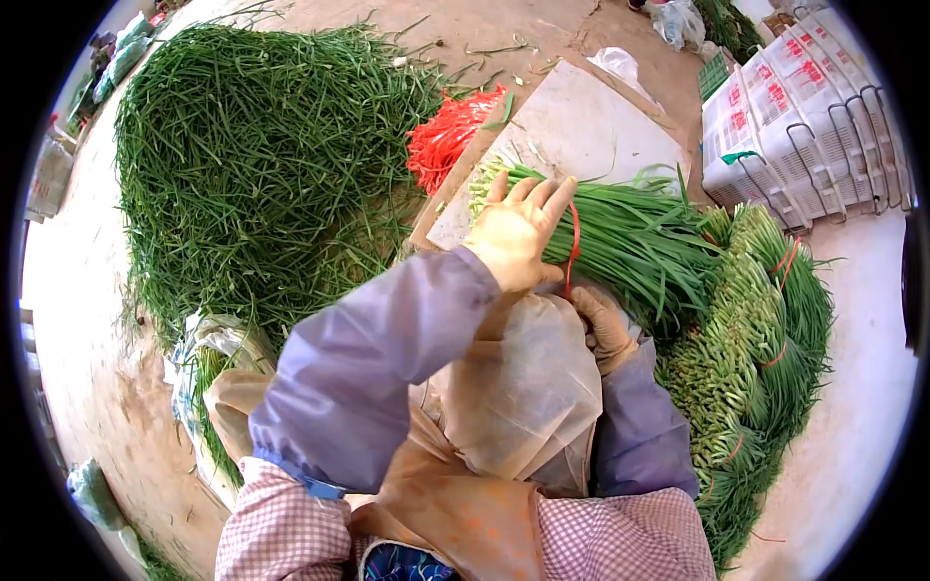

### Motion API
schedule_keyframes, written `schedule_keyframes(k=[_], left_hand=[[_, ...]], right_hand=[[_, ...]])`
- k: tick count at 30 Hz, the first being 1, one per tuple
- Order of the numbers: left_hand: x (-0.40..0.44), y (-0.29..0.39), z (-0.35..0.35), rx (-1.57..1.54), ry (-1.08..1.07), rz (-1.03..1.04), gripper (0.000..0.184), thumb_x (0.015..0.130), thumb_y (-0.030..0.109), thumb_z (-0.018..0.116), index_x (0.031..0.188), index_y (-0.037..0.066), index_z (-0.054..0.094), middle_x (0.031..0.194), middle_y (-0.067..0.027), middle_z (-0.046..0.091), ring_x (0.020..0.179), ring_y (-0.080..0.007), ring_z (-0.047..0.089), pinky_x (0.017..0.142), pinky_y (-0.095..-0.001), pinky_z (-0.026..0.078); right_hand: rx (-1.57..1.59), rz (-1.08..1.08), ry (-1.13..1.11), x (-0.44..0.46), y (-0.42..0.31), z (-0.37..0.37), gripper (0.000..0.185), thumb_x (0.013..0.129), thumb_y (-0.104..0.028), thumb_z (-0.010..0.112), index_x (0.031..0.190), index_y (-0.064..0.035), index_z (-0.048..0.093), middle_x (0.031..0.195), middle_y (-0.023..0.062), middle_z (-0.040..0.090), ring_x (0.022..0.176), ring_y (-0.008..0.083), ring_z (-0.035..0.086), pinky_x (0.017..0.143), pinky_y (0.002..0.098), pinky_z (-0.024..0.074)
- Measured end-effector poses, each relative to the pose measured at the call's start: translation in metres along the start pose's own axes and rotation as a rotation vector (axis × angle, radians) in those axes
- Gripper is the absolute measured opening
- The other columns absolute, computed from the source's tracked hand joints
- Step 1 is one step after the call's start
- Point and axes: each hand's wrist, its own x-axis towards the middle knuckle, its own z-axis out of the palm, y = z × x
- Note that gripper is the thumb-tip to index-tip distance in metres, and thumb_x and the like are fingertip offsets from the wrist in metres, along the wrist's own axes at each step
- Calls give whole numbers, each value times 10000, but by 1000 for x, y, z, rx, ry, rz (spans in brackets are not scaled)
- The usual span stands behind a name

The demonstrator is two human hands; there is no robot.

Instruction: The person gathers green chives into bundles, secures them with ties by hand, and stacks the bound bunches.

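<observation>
A bundle of long green stalks (639, 237) lies on a pale board (601, 116), its light cut ends at the left and its leaves to the right. Around the bundle runs a red tie (574, 242). My left hand (518, 228), gloved, rests against the pale ends with its fingers spread. Beside the near edge of the bundle, close to the lower end of the tie, is my right hand (603, 324), also gloved, with its fingers curled; what they grip is too small to make out.
A big heap of loose green stalks (262, 155) covers the floor at the left. Red ties (450, 136) lie piled beside the board. Tied bundles (746, 358) are stacked at the right, below white plastic crates (804, 116). A plastic bag (615, 66) sits behind the board.
</observation>
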Motion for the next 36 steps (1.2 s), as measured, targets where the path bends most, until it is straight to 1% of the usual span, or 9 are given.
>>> schedule_keyframes(k=[5, 10, 12, 13, 16, 24, 26, 30, 36], left_hand=[[44, -12, -50, -35, -48, 137, 753, 653, 492, 793, 1202, 22, 579, 1178, -150, 614, 1147, -305, 557, 1102, -529, 278], [100, -13, -20, 59, -625, -50, 885, 578, 659, 768, 1158, 15, 587, 1038, -205, 667, 1031, -342, 624, 1006, -440, 413], [93, -9, -11, -109, -730, -101, 897, 555, 641, 795, 1148, 4, 579, 970, -215, 681, 956, -368, 652, 959, -430, 457], [85, -10, -11, -164, -657, -53, 899, 546, 624, 808, 1151, 1, 576, 939, -215, 681, 918, -377, 656, 927, -428, 472], [52, -15, -23, -277, -395, 82, 953, 499, 553, 856, 1195, -16, 540, 946, -216, 669, 919, -379, 650, 898, -444, 470], [42, 14, -75, -552, 548, 316, 1292, 355, 510, 904, 1372, -47, 334, 1231, -224, 525, 1150, -386, 520, 1006, -502, 348], [33, 12, -72, -610, 565, 290, 1430, 329, 489, 916, 1443, -62, 208, 1337, -242, 468, 1256, -415, 452, 1056, -518, 308], [4, -33, 9, -1009, 405, 142, 1336, 382, 555, 895, 1455, 16, 311, 1353, -246, 500, 1281, -394, 451, 1094, -516, 283], [14, -44, 17, -805, 413, 201, 1214, 448, 632, 859, 1404, 43, 398, 1309, -178, 562, 1228, -368, 515, 1101, -508, 297]], right_hand=[[-181, -39, 164, 32, 12, 12, 175, 907, -102, 610, 1054, -7, 614, 885, 74, 666, 737, 163, 632, 663, 284, 525], [-59, -53, 102, 38, 1, 10, 188, 879, -38, 577, 1052, 13, 632, 1020, 130, 679, 905, 230, 657, 760, 318, 541], [-723, -181, 108, 49, 6, -14, 279, 868, -45, 579, 1143, 2, 601, 1055, 133, 675, 988, 262, 642, 833, 354, 528], [-1251, -352, 110, 56, 15, -28, 315, 869, -55, 585, 1179, -3, 585, 1064, 129, 676, 992, 266, 642, 844, 363, 524], [-1139, -883, 327, 55, 15, -7, 405, 858, -93, 617, 1253, -18, 568, 1138, 126, 666, 1015, 286, 636, 879, 389, 508], [-1371, -864, 208, 22, -48, 48, 393, 864, -112, 615, 1241, -7, 571, 1193, 149, 635, 1083, 309, 597, 921, 404, 474], [-1445, -858, 195, 19, -56, 54, 391, 866, -117, 615, 1237, -4, 571, 1206, 155, 627, 1099, 315, 588, 931, 408, 465], [-1637, -786, 271, 35, -61, 49, 387, 869, -127, 614, 1231, 2, 572, 1234, 167, 611, 1133, 326, 568, 953, 416, 448], [-1687, -706, 322, 28, -67, 77, 358, 892, -157, 584, 1206, 15, 575, 1242, 193, 594, 1165, 343, 539, 982, 439, 410]])
